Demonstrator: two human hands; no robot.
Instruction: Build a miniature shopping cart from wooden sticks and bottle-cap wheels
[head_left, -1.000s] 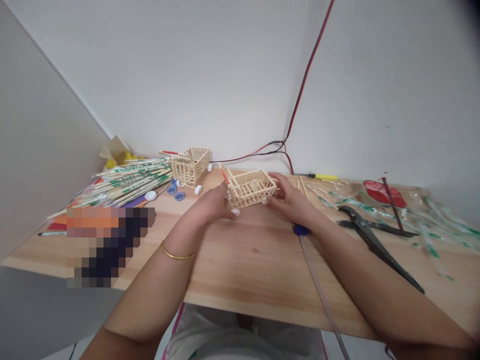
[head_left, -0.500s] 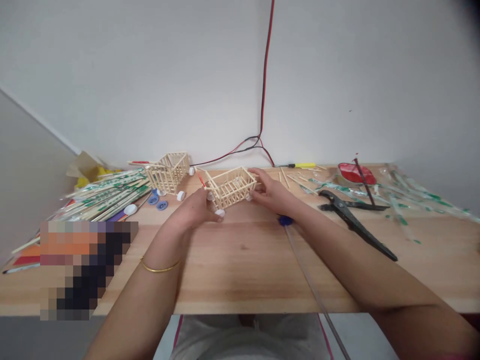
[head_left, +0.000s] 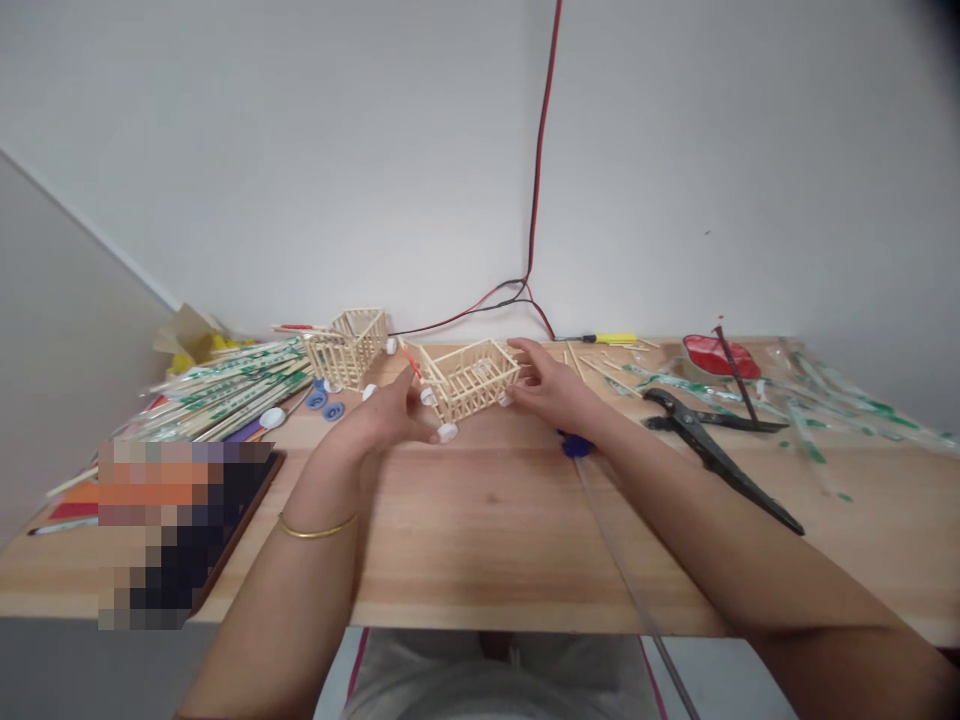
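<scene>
A small open cart made of wooden sticks (head_left: 474,377), with white cap wheels, stands on the wooden table (head_left: 487,520). My left hand (head_left: 382,420) grips its near left corner, thumb by a white wheel. My right hand (head_left: 551,388) holds the cart's right end, fingers curled round the frame. A second stick cart (head_left: 351,345) stands further back to the left.
A pile of wrapped chopsticks (head_left: 232,385) lies at the left, with blue and white caps (head_left: 324,403) beside it. Black shears (head_left: 712,450), a red dish with a stick (head_left: 716,357), loose sticks, a yellow screwdriver (head_left: 611,339) and torn wrappers fill the right. Red and black wires (head_left: 534,200) hang down the wall.
The view swung level and shifted slightly. Both hands kept their hold on the cart, which has tilted a little, its left end raised.
</scene>
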